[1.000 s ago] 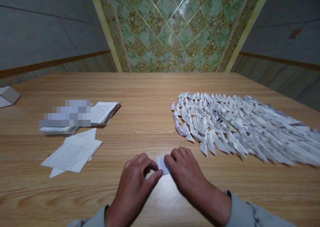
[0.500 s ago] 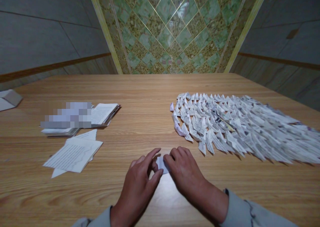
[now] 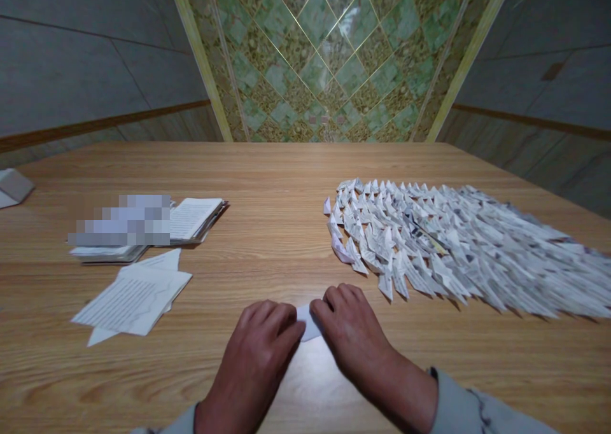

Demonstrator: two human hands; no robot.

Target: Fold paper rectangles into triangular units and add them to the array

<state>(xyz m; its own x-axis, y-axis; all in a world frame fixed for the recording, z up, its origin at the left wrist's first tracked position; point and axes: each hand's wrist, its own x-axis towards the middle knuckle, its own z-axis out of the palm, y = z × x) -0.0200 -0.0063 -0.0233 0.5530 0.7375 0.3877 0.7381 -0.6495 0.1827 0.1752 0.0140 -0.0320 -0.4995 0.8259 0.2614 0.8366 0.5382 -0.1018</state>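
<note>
Left hand: our left hand (image 3: 251,351) is curled palm-down, knuckles up, closing on the left end of the folded paper slip (image 3: 309,322) — it touches the paper, with the wrist drawn toward us and a grey sleeve (image 3: 176,423) at the bottom edge.
Right hand: our right hand (image 3: 354,338) is curved the same way, pressing down on the slip's upper right part from the other side, with a second grey sleeve (image 3: 461,408) at the cuff.
Both hands together: not spread, but pressed in toward each other, with the slip held between them; we cannot tell how tight the grip is.
Paper slip: small and white, lying on the wooden table (image 3: 286,173), partly covered by both hands, just below and left of the nearest folded paper pieces.
To our right: a wide mass of folded paper pieces (image 3: 453,249), pointed and printed, overlapping in rows, well apart from the left hand and near the right.
To our left: an open book (image 3: 195,219), part of it under a pixelated patch (image 3: 124,221), with loose printed sheets (image 3: 131,300) lying just nearer us.
Far left edge: a folded white-and-grey paper item (image 3: 12,189), cut off by the frame.
Behind: a green mosaic tile wall (image 3: 329,58) between grey wall panels (image 3: 71,52).
</note>
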